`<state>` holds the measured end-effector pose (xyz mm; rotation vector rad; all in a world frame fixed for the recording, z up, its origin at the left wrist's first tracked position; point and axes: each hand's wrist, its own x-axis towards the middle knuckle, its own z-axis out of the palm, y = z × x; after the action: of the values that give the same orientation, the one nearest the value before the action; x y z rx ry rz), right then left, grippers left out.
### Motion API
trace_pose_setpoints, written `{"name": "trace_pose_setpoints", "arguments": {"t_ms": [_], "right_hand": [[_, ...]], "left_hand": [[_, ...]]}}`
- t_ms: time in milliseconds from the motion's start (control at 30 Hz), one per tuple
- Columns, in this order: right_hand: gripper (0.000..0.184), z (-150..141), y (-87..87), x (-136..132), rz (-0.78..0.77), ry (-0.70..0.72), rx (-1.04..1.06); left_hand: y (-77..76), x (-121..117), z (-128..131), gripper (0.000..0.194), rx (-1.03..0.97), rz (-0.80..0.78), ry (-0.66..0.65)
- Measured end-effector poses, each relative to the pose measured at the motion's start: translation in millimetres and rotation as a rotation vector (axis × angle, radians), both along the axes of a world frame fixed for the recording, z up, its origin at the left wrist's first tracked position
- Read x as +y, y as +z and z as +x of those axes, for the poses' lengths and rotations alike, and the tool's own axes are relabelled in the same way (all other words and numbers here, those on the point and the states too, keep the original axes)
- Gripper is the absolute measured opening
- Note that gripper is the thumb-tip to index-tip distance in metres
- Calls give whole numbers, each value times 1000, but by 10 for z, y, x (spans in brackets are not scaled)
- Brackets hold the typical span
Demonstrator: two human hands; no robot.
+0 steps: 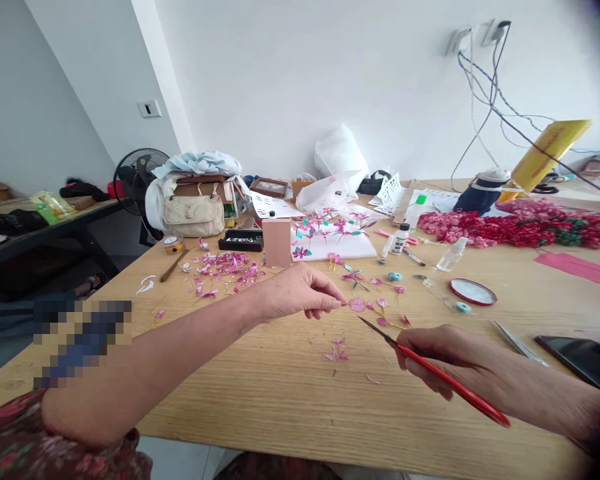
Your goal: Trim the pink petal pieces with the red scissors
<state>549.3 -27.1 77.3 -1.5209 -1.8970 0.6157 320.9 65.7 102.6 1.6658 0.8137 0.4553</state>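
Note:
My left hand [307, 290] reaches over the middle of the table, thumb and fingers pinched on a small translucent pink petal [357, 305]. Red-handled scissors [450, 380] with dark pointed blades are gripped in my right hand [445, 357]. Their tip lies just below and right of the pink petal, apart from it; the blades look nearly closed. Beyond the petal lie several small pink flowers on thin yellow stems, one flower [400, 290] among them. Pink scraps [337, 350] are scattered on the wood below my hands.
A heap of pink petals [230, 267] lies left of an upright pinkish box [277, 243]. Behind stands a white block [333, 247] with finished flowers. To the right are a spray bottle [451, 255], a round red-rimmed dish [473, 292], silver tweezers [520, 342] and a phone [580, 360].

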Motion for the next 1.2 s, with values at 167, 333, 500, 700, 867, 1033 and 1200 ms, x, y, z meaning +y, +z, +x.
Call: {"name": "trace_pose_setpoints", "arguments": {"t_ms": [167, 333, 500, 700, 867, 1033, 1200], "right_hand": [[30, 30, 58, -12, -397, 298, -86], [26, -23, 165, -50, -475, 276, 55], [26, -1, 176, -54, -487, 295, 69], [23, 9, 200, -36, -495, 289, 37], [23, 3, 230, -34, -507, 281, 0], [19, 0, 278, -4, -632, 285, -86], [16, 1, 295, -16, -669, 268, -111]], "left_hand": [[54, -6, 9, 12, -27, -97, -66], [48, 25, -1, 13, -56, -236, -124], [12, 73, -1, 11, -48, -293, -164], [38, 80, 18, 12, -3, -349, -176], [71, 73, 37, 14, 25, -344, -190], [65, 87, 43, 15, 36, -338, -234], [64, 84, 58, 15, 48, -352, -232]]}}
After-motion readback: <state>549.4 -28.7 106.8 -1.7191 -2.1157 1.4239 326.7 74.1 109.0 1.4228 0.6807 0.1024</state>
